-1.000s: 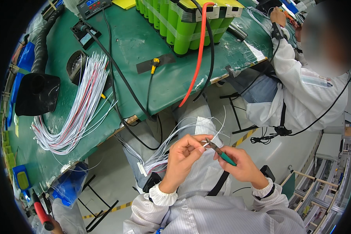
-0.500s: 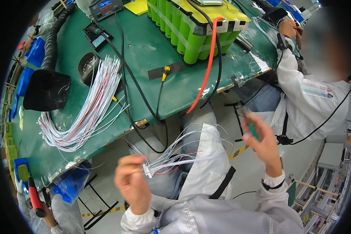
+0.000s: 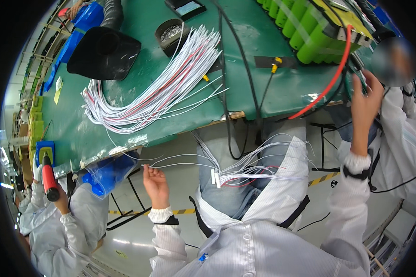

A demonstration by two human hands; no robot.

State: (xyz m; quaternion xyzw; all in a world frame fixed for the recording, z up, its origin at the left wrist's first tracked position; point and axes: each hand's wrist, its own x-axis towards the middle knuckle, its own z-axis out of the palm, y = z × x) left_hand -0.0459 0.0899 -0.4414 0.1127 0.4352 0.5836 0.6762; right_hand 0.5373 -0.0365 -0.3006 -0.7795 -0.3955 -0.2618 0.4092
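Observation:
My left hand (image 3: 156, 187) is off the table's front edge at the left, its fingers pinched on the ends of thin white wires (image 3: 182, 164). These wires run from a wire bundle (image 3: 259, 177) across my lap, which carries a small white connector (image 3: 216, 178) and a red strand. At the right, beside the green battery pack (image 3: 305, 34), my raised right hand (image 3: 366, 104) has its fingers curled round a slim green hand tool (image 3: 362, 83); its exact kind is hard to make out. A thick red cable (image 3: 328, 90) hangs from the pack, left of that hand.
A large bundle of white and red wires (image 3: 157, 87) lies on the green table (image 3: 180, 121). Behind it are a black hood (image 3: 104, 53) on a hose and a dark cup (image 3: 172, 37). Black cords hang over the edge. Co-workers sit left and right; the left one grips a red-and-black tool (image 3: 49, 177).
The view has shifted, so the table sits farther right. My left hand has drawn white wires out leftward from the lap bundle. My right hand has moved up beside the battery pack.

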